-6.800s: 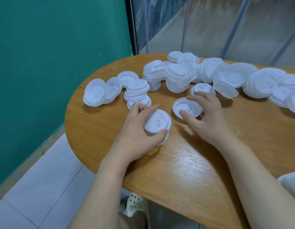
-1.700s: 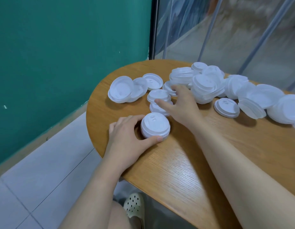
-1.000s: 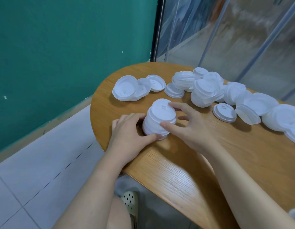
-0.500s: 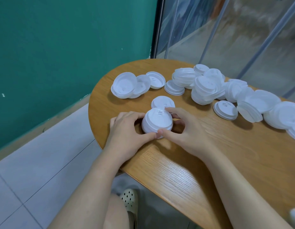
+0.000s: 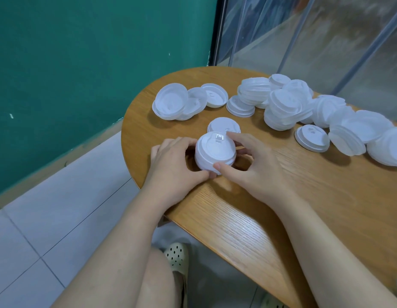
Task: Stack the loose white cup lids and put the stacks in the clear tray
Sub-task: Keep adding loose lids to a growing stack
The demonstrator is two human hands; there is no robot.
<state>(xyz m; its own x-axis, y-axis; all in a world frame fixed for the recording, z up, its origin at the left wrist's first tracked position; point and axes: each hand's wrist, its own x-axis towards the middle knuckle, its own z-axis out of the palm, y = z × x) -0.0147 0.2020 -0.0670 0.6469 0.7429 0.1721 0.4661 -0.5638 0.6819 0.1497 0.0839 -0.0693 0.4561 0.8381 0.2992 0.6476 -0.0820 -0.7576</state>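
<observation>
stack (image 5: 215, 153) cupped upright between left hand (image 5: 174, 162) and right hand (image 5: 253, 165); next lid (image 5: 223, 125) just beyond, nearer right fingertips.

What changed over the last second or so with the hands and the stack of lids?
The right hand brought more lids onto the stack of white plastic cup lids and now grips it together with the left hand. One single white lid lies just behind. The far piles stayed.

Two hands: left hand (image 5: 173, 165), right hand (image 5: 257, 167). One held stack of lids (image 5: 214, 155); one single lid (image 5: 223, 125) at its twelve o'clock. One table (image 5: 326, 207). Loose lids beyond: too heaped to count.
</observation>
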